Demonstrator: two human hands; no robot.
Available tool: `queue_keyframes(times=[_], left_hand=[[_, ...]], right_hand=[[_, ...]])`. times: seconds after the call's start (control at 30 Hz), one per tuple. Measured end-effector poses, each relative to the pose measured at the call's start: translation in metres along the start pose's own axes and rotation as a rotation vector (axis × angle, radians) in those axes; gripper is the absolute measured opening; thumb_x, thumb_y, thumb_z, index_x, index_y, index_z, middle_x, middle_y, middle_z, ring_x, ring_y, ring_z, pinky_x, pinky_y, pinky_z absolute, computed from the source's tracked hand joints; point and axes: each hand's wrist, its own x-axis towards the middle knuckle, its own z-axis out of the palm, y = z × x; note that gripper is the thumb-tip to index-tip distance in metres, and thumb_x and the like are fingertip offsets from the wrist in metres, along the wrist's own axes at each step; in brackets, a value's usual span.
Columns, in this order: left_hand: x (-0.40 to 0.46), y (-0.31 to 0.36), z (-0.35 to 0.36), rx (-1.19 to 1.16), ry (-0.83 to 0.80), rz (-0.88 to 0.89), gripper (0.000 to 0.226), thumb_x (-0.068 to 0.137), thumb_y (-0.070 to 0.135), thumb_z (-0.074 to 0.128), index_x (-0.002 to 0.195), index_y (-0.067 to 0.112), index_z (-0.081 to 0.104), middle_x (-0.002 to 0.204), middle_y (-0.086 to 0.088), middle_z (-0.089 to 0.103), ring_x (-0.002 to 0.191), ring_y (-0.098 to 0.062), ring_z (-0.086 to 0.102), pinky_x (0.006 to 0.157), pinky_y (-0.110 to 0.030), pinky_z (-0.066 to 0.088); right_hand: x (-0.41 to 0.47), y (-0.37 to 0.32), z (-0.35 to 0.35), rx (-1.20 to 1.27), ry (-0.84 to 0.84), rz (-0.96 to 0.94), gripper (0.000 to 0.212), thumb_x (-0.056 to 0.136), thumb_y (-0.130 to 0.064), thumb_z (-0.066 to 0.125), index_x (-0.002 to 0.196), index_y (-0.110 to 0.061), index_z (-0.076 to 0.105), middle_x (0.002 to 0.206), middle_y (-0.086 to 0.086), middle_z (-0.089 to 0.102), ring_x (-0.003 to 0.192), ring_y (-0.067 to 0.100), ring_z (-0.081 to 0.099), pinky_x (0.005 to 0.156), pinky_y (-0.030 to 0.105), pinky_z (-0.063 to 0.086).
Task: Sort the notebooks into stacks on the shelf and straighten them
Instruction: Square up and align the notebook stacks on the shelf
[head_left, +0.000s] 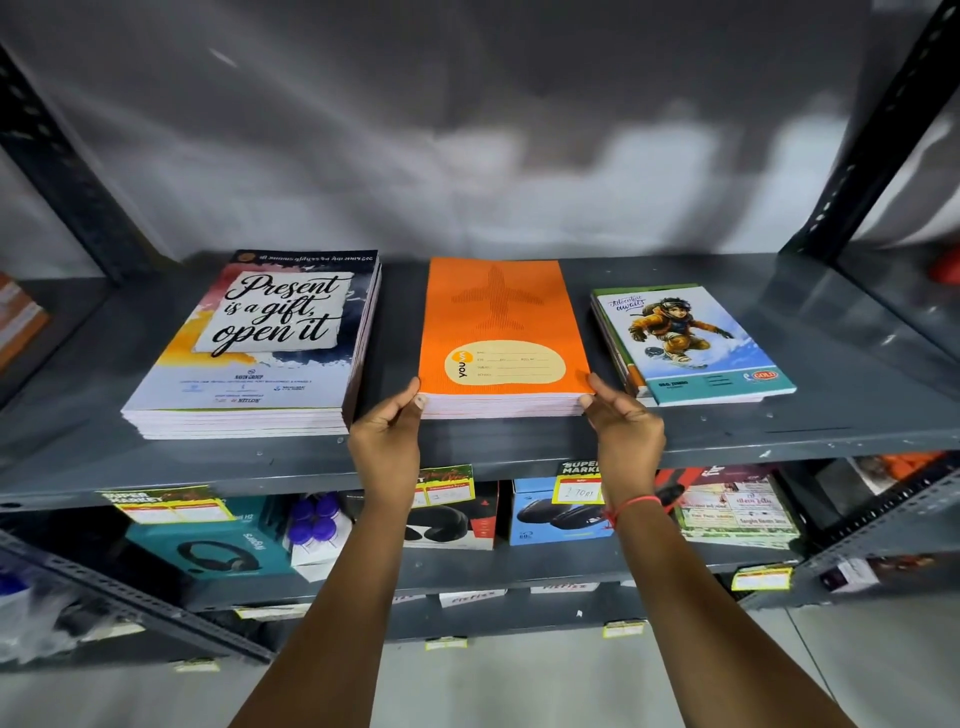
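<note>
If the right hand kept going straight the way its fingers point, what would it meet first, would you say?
The right hand is already touching the orange stack's near right corner; pushing on, it would probably just slide along that stack's right edge, though depth is hard to judge.

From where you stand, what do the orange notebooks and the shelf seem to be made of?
Orange notebooks: paper, probably with a matte card cover; the front edge shows thin pale page layers, and the cover gives little glare.
Shelf: most likely painted steel, dark grey with a slight sheen; soft reflections lie on the board, and the uprights have punched holes.
</note>
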Motion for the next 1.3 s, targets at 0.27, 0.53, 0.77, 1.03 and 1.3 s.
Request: queue_keyframes(times=[0.27, 0.53, 0.77, 1.03, 1.3], left_hand=[[-0.005, 0.001, 0.001, 0.041, 0.043, 0.057, 0.028, 0.083, 0.007, 0.061, 0.111, 0.005, 0.063, 0.108, 0.001, 0.064, 0.106, -0.022, 0.063, 0.084, -0.005, 0.046], [-0.065, 0.027, 0.073, 0.192, -0.187, 0.500, 0.032, 0.085, 0.004, 0.057, 0.117, 0.004, 0.059, 0.119, 0.003, 0.053, 0.116, -0.018, 0.055, 0.097, -0.021, 0.046], [-0.098, 0.011, 0.161, 0.228, -0.507, 0.190, 0.042, 0.091, 0.006, 0.050, 0.132, 0.005, 0.042, 0.137, -0.005, 0.047, 0.122, -0.014, 0.047, 0.091, -0.006, 0.032], [-0.098, 0.001, 0.188, 0.235, -0.419, -0.006, 0.043, 0.095, 0.013, 0.044, 0.137, 0.012, 0.036, 0.143, -0.005, 0.043, 0.106, -0.005, 0.048, 0.064, 0.010, 0.034], [-0.102, 0.000, 0.191, 0.104, -0.283, -0.045, 0.036, 0.090, 0.006, 0.051, 0.126, 0.007, 0.051, 0.134, -0.007, 0.053, 0.115, -0.012, 0.051, 0.093, -0.010, 0.043]], right_hand=[[-0.003, -0.006, -0.005, 0.004, -0.041, -0.011, 0.033, 0.083, 0.004, 0.060, 0.115, -0.001, 0.065, 0.112, 0.006, 0.067, 0.103, 0.017, 0.060, 0.103, 0.032, 0.044], [0.029, -0.027, -0.084, 0.041, 0.442, -0.225, 0.036, 0.093, -0.005, 0.047, 0.128, -0.004, 0.056, 0.118, 0.002, 0.063, 0.099, 0.010, 0.055, 0.094, 0.016, 0.048], [0.076, -0.030, -0.143, -0.153, 0.185, -0.034, 0.041, 0.097, -0.020, 0.040, 0.135, -0.008, 0.047, 0.135, 0.012, 0.054, 0.108, 0.015, 0.050, 0.106, 0.036, 0.040], [0.097, -0.014, -0.169, -0.100, -0.014, -0.090, 0.039, 0.089, 0.002, 0.053, 0.127, -0.006, 0.057, 0.115, -0.005, 0.058, 0.101, 0.008, 0.053, 0.088, 0.006, 0.042], [0.103, -0.010, -0.177, -0.014, -0.059, -0.100, 0.037, 0.087, -0.001, 0.058, 0.122, -0.009, 0.061, 0.110, -0.005, 0.064, 0.095, 0.005, 0.061, 0.086, 0.009, 0.048]])
